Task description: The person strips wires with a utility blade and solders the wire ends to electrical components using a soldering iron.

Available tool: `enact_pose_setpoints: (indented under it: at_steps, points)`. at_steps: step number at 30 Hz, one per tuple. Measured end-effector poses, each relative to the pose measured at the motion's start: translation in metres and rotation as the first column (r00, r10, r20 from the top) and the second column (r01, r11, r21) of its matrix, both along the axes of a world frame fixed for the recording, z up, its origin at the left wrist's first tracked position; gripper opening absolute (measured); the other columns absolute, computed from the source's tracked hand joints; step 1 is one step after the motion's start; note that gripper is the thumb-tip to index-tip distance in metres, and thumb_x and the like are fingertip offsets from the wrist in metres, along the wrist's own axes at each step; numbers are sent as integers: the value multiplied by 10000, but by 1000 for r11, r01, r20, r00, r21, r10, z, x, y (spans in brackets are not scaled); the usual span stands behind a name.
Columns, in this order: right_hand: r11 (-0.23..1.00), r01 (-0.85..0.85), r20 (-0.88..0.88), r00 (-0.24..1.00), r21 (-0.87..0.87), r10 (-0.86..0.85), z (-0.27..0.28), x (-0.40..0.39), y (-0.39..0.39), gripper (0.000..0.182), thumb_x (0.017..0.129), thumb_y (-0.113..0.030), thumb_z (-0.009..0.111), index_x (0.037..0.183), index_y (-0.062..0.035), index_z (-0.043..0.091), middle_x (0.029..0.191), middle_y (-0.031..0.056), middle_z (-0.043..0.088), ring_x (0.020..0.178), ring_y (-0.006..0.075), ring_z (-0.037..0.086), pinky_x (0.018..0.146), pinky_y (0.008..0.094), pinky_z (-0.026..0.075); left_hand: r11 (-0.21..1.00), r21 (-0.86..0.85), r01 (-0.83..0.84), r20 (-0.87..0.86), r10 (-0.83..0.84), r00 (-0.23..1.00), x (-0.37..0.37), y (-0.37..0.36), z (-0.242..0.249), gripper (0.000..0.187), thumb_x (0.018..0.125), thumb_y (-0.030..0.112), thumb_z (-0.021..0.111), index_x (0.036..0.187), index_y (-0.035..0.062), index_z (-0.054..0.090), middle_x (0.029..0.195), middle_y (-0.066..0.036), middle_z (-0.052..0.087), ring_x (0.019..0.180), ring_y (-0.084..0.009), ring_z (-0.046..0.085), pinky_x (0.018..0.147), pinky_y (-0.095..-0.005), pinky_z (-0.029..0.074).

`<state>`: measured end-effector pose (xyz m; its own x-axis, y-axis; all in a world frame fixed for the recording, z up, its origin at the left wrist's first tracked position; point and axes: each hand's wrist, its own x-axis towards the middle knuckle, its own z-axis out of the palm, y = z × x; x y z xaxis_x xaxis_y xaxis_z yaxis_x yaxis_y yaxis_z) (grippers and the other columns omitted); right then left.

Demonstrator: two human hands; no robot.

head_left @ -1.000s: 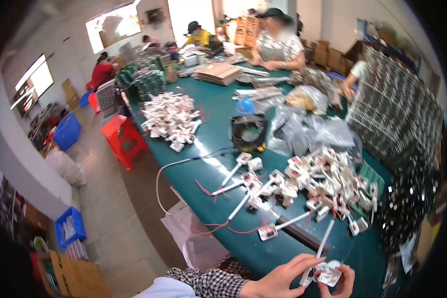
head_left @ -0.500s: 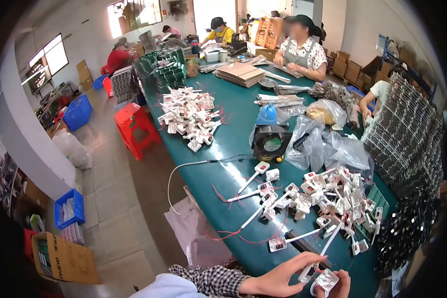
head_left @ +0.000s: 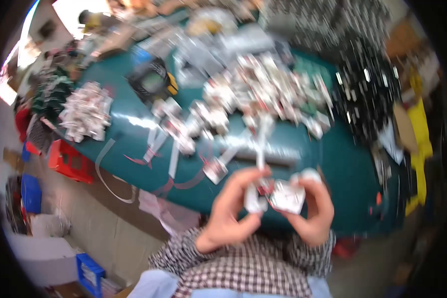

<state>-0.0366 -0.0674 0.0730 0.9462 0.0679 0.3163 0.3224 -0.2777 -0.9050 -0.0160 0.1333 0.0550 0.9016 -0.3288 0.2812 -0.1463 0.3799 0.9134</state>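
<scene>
Motion blurs the head view. Near the table's front edge, my left hand (head_left: 236,211) is closed around a white plastic housing (head_left: 255,199). My right hand (head_left: 314,206) pinches a white square piece (head_left: 287,197) just beside it. Red wires (head_left: 266,188) show between the two pieces, and a white stem (head_left: 261,144) points up from my left hand. Beyond the hands lies a heap of white parts (head_left: 263,89) with red wires. One loose white piece (head_left: 215,170) is on the table a little left of my hands.
A small black fan (head_left: 151,82) stands left of the heap. Another white pile (head_left: 86,111) sits farther left. Clear plastic bags (head_left: 198,54) lie behind. Black strips (head_left: 365,84) hang at the right. The green table's (head_left: 347,198) front edge is close to my body.
The view has swung right and down, so the scene has shifted left. My hands now appear higher and nearer the middle, both still with white parts. The people across the table are no longer distinguishable.
</scene>
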Motion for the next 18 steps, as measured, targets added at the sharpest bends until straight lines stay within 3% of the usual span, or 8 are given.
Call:
enact_pose_setpoints:
  at_steps: [4,10,12,14,18]
  points:
    - [991,-52,37,998,122,48,-5,-14,-1,619,702,68,780,1266,36,529,1167,152,590,1115,252,625,947,350,523,999,18,-30,-30,31,999,-19,-8,-2,741,778,-47,586,1454,-56,282,1456,-240,378,1271,-289,503,1067,-404,401]
    - [990,-77,25,997,118,75,-10,-25,-5,623,705,85,767,1276,30,524,1167,140,598,1124,266,630,954,362,521,997,67,-26,-7,26,1000,-28,-8,-2,755,787,-3,608,1459,-65,271,1447,-258,382,1261,-290,512,1067,-410,404]
    - [986,-83,11,997,147,82,-11,-28,-4,627,705,89,765,1278,33,519,1169,146,601,1127,267,630,958,368,517,998,57,-29,-17,30,999,-29,-8,-1,754,785,-10,598,1460,-66,266,1446,-267,379,1265,-307,511,1069,-421,407]
    - [986,-92,15,996,136,90,-13,-29,-3,631,702,90,765,1280,33,516,1172,148,601,1128,268,631,959,370,516,999,10,-34,-14,34,999,-30,-7,-1,725,737,-104,492,1441,-59,323,1425,-231,397,1272,-307,513,1070,-397,412]
    - [988,-97,32,995,119,94,-12,-30,-1,640,695,91,766,1280,35,514,1178,150,601,1126,265,630,960,369,513,999,-11,-34,-20,34,999,-33,-3,-4,724,738,-96,497,1441,-62,325,1419,-231,399,1266,-310,517,1064,-394,420]
